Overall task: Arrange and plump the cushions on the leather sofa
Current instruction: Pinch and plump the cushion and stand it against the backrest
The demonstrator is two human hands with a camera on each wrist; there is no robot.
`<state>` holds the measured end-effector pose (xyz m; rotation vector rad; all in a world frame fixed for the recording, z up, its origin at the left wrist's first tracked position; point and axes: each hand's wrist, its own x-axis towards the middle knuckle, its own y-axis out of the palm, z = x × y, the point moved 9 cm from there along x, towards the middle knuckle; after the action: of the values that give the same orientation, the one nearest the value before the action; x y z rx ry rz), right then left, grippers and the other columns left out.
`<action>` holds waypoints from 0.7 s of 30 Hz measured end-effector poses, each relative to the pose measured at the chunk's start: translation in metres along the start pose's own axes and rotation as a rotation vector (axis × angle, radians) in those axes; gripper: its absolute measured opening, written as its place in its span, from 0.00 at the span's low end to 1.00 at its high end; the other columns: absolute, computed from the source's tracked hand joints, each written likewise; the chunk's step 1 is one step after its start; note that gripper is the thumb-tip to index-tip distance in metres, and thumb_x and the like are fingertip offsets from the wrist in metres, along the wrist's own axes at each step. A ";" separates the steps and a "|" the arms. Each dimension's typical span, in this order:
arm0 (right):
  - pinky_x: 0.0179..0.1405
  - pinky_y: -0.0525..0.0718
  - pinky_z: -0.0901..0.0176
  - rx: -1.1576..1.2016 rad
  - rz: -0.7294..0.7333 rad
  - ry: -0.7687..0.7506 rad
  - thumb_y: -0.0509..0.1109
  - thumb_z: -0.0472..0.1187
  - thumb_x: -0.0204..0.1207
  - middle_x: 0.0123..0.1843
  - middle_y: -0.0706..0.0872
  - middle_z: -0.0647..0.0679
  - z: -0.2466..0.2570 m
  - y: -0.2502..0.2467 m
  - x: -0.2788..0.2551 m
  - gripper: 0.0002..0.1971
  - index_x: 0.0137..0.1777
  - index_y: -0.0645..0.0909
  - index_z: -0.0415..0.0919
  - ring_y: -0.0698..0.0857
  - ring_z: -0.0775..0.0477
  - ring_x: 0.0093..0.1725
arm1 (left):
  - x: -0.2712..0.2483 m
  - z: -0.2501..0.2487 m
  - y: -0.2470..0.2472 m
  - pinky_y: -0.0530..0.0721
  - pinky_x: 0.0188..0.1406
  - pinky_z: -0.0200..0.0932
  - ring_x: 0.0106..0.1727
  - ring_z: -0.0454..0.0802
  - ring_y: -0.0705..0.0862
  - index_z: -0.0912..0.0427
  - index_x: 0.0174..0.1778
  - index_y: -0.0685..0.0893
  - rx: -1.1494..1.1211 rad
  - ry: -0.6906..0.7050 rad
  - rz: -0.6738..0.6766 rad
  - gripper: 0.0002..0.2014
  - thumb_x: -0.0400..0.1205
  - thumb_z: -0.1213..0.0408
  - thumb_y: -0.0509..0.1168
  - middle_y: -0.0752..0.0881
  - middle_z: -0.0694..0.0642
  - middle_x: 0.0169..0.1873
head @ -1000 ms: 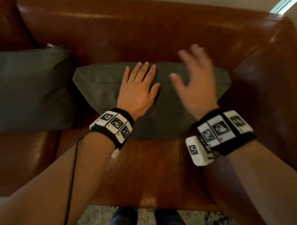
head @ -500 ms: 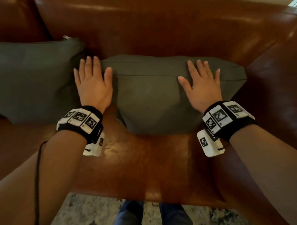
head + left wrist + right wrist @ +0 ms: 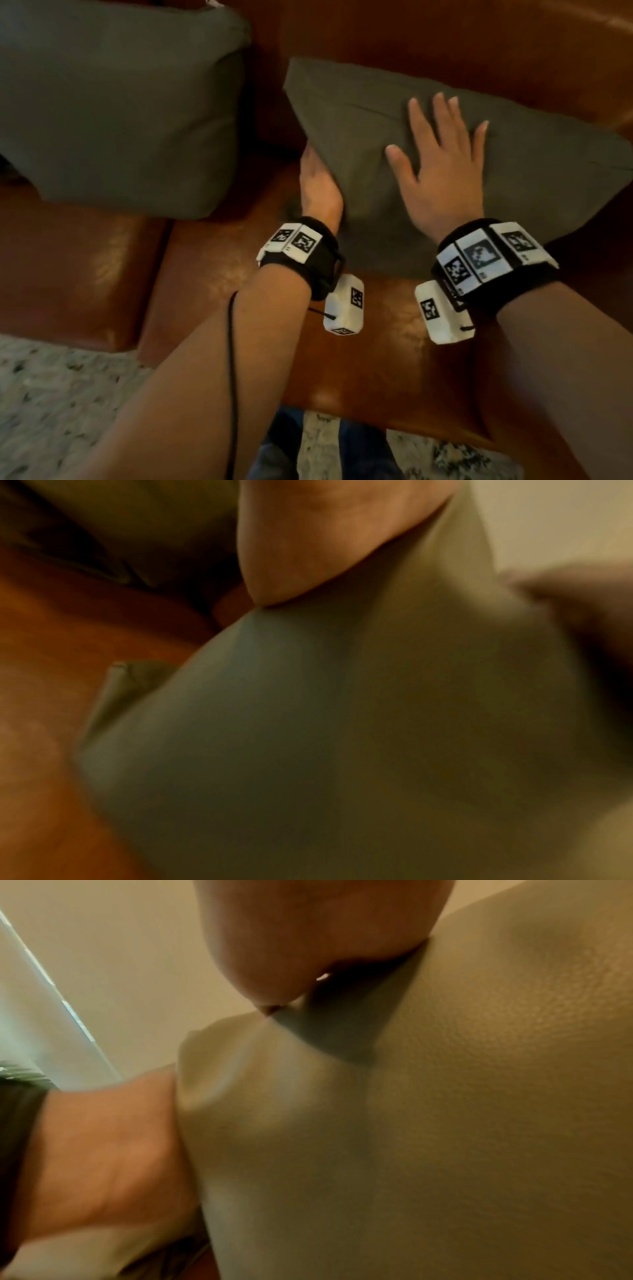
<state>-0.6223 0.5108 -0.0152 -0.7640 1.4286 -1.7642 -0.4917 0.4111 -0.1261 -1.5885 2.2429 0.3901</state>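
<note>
Brown leather sofa [image 3: 376,342], right hand [image 3: 442,178] spread flat on tilted cushion [image 3: 534,171], left hand [image 3: 318,192] fingers hidden beneath, grip unclear

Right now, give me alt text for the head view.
Right hand lies flat with spread fingers on a grey-green cushion on the brown leather sofa, while the left hand reaches under its left edge. A larger cushion sits to the left.

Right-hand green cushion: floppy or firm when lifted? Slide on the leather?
Probably soft: the right-hand cushion dents under the flat right hand. Likely light, since the left hand alone tilts its edge. It may slide on the glossy sofa seat.
</note>
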 end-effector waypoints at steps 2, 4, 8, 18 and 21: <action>0.83 0.38 0.39 0.007 -0.022 0.008 0.48 0.60 0.86 0.88 0.52 0.44 -0.003 0.002 0.000 0.31 0.86 0.54 0.50 0.47 0.45 0.87 | 0.007 0.027 0.000 0.67 0.79 0.58 0.78 0.50 0.71 0.49 0.78 0.70 0.091 0.022 0.063 0.33 0.80 0.36 0.49 0.74 0.52 0.76; 0.83 0.39 0.39 0.026 -0.043 0.015 0.49 0.60 0.85 0.88 0.53 0.44 -0.004 0.004 -0.002 0.31 0.86 0.55 0.50 0.48 0.45 0.87 | 0.009 0.052 -0.010 0.62 0.82 0.57 0.81 0.48 0.66 0.46 0.82 0.64 0.132 -0.025 0.084 0.33 0.82 0.34 0.47 0.68 0.50 0.81; 0.84 0.40 0.39 0.052 -0.080 0.032 0.49 0.60 0.84 0.87 0.55 0.44 -0.003 0.005 -0.005 0.31 0.85 0.57 0.49 0.49 0.45 0.87 | -0.010 0.121 -0.034 0.60 0.82 0.49 0.82 0.55 0.65 0.59 0.82 0.66 0.177 -0.432 0.132 0.33 0.87 0.39 0.45 0.67 0.58 0.81; 0.84 0.40 0.41 0.039 -0.069 0.036 0.48 0.61 0.84 0.87 0.55 0.46 0.000 0.007 -0.010 0.32 0.85 0.56 0.50 0.49 0.47 0.87 | -0.010 0.131 -0.034 0.68 0.78 0.53 0.74 0.54 0.75 0.52 0.75 0.76 0.211 -0.423 0.146 0.31 0.85 0.36 0.47 0.79 0.54 0.70; 0.84 0.39 0.42 0.035 -0.070 0.037 0.47 0.62 0.84 0.87 0.55 0.46 0.000 0.005 -0.008 0.32 0.85 0.56 0.51 0.49 0.48 0.87 | 0.004 0.159 -0.079 0.79 0.68 0.54 0.66 0.61 0.82 0.50 0.69 0.80 0.765 -0.216 0.176 0.26 0.84 0.40 0.48 0.84 0.60 0.66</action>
<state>-0.6170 0.5171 -0.0206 -0.7754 1.4069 -1.8605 -0.3973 0.4488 -0.2713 -0.9076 2.0046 -0.2325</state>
